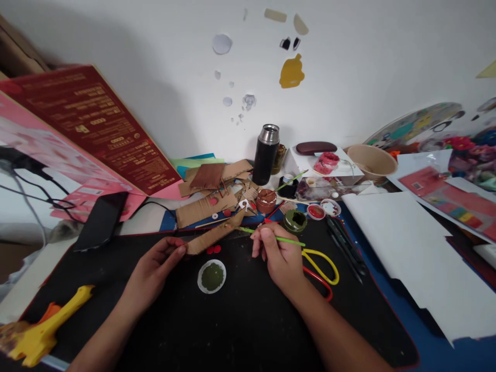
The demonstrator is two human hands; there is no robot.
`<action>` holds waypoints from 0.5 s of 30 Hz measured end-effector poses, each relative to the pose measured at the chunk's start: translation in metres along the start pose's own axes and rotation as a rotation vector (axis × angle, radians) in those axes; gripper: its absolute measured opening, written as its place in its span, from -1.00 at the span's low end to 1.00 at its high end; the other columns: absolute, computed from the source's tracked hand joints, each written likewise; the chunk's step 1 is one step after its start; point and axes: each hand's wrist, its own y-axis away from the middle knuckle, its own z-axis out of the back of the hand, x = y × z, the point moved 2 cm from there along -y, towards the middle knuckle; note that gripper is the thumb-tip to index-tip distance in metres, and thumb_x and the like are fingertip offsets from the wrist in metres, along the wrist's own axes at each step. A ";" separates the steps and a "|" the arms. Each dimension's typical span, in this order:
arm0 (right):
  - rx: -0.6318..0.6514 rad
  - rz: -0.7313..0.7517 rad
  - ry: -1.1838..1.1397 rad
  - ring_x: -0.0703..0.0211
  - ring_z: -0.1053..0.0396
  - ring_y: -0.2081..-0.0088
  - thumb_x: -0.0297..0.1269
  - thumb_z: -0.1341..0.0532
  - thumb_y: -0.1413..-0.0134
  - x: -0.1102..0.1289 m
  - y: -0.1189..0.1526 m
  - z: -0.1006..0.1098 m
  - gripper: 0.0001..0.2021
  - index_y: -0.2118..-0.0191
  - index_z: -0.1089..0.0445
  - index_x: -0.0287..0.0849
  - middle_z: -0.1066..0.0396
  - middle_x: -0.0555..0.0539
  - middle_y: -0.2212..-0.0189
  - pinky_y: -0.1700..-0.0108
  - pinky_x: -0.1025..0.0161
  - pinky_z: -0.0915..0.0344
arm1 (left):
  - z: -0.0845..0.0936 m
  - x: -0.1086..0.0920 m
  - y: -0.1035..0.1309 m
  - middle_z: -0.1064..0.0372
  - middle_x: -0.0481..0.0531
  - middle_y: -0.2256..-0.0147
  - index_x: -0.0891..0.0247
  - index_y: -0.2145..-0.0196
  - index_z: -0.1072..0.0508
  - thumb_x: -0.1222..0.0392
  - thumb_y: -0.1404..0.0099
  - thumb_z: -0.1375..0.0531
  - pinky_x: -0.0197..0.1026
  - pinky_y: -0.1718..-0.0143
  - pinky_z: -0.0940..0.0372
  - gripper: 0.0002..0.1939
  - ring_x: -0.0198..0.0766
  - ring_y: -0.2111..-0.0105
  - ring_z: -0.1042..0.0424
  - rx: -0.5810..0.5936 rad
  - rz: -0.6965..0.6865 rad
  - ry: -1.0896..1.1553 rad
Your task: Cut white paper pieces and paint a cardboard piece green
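Note:
Between thumb and fingers, my left hand (163, 263) pinches the near end of a long cardboard strip (211, 238), tilted up toward the far right. My right hand (279, 253) grips a thin green paintbrush (287, 240) whose tip meets or nearly meets the strip's far end; contact is hard to make out. On the black mat below the strip lies a white lid with dark green paint (212, 276). An open jar of green paint (295, 221) stands just beyond my right hand. Scissors with yellow and red handles (323, 266) lie partly behind that hand.
Cardboard scraps (207, 206) pile up at the back, beside a black thermos (264, 155) and a brown paint jar (266, 200). A yellow glue gun (58, 323) lies at left near a phone (103, 219). Black pens (344, 245) and white paper (403, 243) are at right.

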 end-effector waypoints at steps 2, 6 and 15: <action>-0.034 -0.006 -0.003 0.27 -0.38 0.56 -0.03 -0.12 -0.57 -0.001 -0.003 0.002 -0.61 0.25 -0.51 -0.15 -0.43 0.03 0.54 0.55 0.35 -0.21 | 0.000 0.001 0.000 -0.51 0.01 0.32 0.17 0.19 -0.51 -0.35 -0.29 -0.35 -0.23 0.31 -0.34 -0.49 -0.17 0.31 -0.46 0.003 0.004 -0.002; -0.084 -0.026 0.011 0.26 -0.37 0.58 0.01 -0.11 -0.56 -0.001 -0.009 0.006 -0.58 0.27 -0.50 -0.15 -0.41 0.03 0.56 0.57 0.35 -0.20 | -0.001 -0.002 -0.001 -0.52 0.03 0.33 0.18 0.20 -0.51 -0.38 -0.27 -0.34 -0.21 0.30 -0.36 -0.47 -0.14 0.31 -0.48 -0.006 0.003 -0.030; 0.005 0.003 0.038 0.27 -0.37 0.57 -0.06 -0.11 -0.58 0.002 -0.001 0.000 -0.61 0.24 -0.52 -0.13 -0.44 0.03 0.54 0.55 0.34 -0.22 | -0.003 -0.010 0.001 -0.55 0.04 0.36 0.18 0.25 -0.53 -0.43 -0.17 -0.37 -0.18 0.32 -0.38 -0.42 -0.11 0.34 -0.52 -0.033 0.017 -0.023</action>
